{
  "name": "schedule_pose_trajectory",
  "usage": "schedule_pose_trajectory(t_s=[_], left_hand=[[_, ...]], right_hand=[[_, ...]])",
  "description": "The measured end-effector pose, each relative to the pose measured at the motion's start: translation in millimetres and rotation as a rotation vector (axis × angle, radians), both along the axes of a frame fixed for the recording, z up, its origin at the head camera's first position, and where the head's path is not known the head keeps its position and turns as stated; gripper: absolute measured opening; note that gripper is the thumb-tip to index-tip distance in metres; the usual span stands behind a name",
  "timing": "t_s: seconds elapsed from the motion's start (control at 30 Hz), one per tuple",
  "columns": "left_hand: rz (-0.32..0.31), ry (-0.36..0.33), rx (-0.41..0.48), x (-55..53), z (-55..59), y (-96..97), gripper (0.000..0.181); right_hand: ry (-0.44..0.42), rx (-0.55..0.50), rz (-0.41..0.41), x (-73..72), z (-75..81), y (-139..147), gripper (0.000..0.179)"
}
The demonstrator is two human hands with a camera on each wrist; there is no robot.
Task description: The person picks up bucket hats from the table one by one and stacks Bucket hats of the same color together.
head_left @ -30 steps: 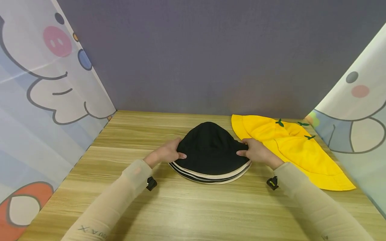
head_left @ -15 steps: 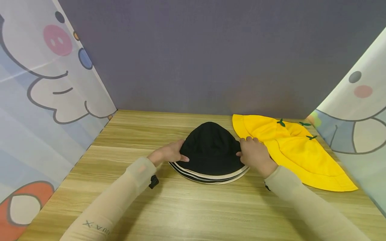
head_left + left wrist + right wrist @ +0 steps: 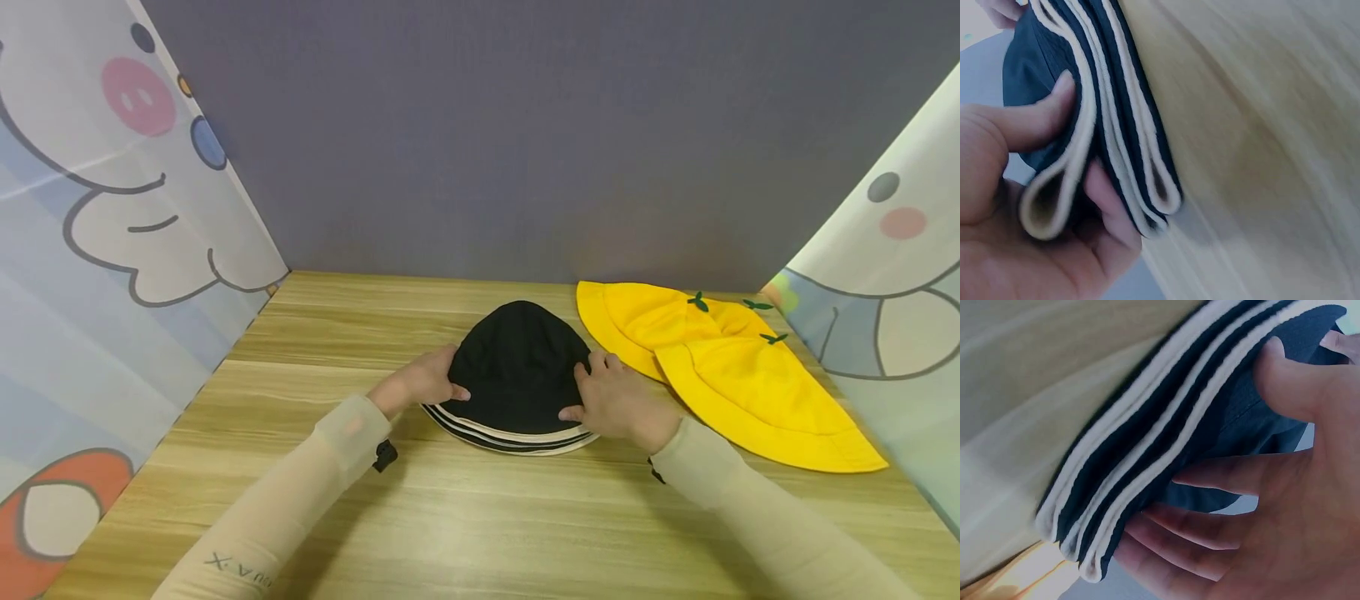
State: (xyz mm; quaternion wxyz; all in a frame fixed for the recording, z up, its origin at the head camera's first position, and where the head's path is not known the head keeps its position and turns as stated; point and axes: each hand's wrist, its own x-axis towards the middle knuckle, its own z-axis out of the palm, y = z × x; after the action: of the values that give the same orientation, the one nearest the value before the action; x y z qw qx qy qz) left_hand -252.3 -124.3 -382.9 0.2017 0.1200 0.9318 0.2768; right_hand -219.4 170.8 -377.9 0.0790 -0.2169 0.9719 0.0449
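Observation:
Black bucket hats (image 3: 521, 367) with cream edges lie folded flat in a stack at the middle of the table. My left hand (image 3: 433, 379) grips the top hat at its left end. In the left wrist view, the thumb (image 3: 1065, 84) presses on its upper face while fingers reach in beneath its folded brim, above the lower hats (image 3: 1147, 144). At the stack's right end, my right hand (image 3: 618, 396) rests against the top hat with fingers spread. The right wrist view has those fingers (image 3: 1210, 528) nearly straight along the side, thumb on the black cloth.
Yellow hats (image 3: 772, 400) with green sprouts lie folded and overlapping at the right, close to my right hand. A grey panel (image 3: 480, 142) stands behind the wooden table (image 3: 480, 517). Cartoon-printed curtains (image 3: 67, 292) border both sides.
My right hand has slid left from the brim's right corner onto the hat, its pinch loosened into spread fingers. My left hand has shifted slightly right, still gripping the hat.

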Motion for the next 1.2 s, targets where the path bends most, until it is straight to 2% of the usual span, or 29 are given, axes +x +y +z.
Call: schedule_pose_trajectory(t_s=[0.07, 0.13, 0.23, 0.33, 0.4, 0.47, 0.53, 0.67, 0.8, 0.93, 1.07, 1.2], left_hand=[[0.017, 0.062, -0.091, 4.6, 3.5, 3.9, 0.077], [0.03, 0.146, -0.227, 11.2, 7.7, 8.3, 0.078], [0.025, 0.326, -0.435, 23.7, 14.0, 17.7, 0.076], [-0.023, 0.483, -0.476, 35.6, 16.6, 31.2, 0.076], [-0.076, 0.536, -0.449, 41.6, 15.8, 41.3, 0.081], [-0.123, 0.529, -0.431, 44.5, 13.2, 50.3, 0.089], [-0.155, 0.483, -0.447, 45.0, 9.4, 57.6, 0.093], [-0.166, 0.366, -0.529, 42.4, 1.5, 66.7, 0.099], [-0.172, 0.329, -0.622, 38.5, -2.9, 72.2, 0.102], [-0.168, 0.315, -0.669, 36.7, -3.3, 75.5, 0.103], [-0.153, 0.313, -0.676, 37.2, -5.0, 73.9, 0.102], [-0.142, 0.304, -0.686, 36.7, -5.2, 71.8, 0.102]], right_hand=[[0.021, 0.016, 0.014, -0.2, -1.8, -0.5, 0.08], [0.04, 0.036, 0.027, -0.1, -2.6, -2.0, 0.079], [0.059, 0.071, 0.043, -0.5, -2.6, -4.5, 0.078], [0.058, 0.106, 0.046, -1.3, -2.1, -6.6, 0.078], [0.052, 0.127, 0.042, -1.9, -1.5, -7.8, 0.077], [0.047, 0.14, 0.041, -3.0, -1.4, -9.2, 0.077], [0.048, 0.148, 0.043, -4.2, -1.6, -10.5, 0.077], [0.053, 0.148, 0.049, -5.7, -2.3, -12.0, 0.078], [0.072, 0.121, 0.056, -7.3, -3.6, -9.9, 0.08], [0.06, 0.012, 0.049, -9.5, -4.1, -2.2, 0.079], [0.03, -0.141, 0.077, -10.7, -1.2, 14.8, 0.067], [0.098, -0.259, 0.113, -10.2, 2.9, 37.5, 0.05]])
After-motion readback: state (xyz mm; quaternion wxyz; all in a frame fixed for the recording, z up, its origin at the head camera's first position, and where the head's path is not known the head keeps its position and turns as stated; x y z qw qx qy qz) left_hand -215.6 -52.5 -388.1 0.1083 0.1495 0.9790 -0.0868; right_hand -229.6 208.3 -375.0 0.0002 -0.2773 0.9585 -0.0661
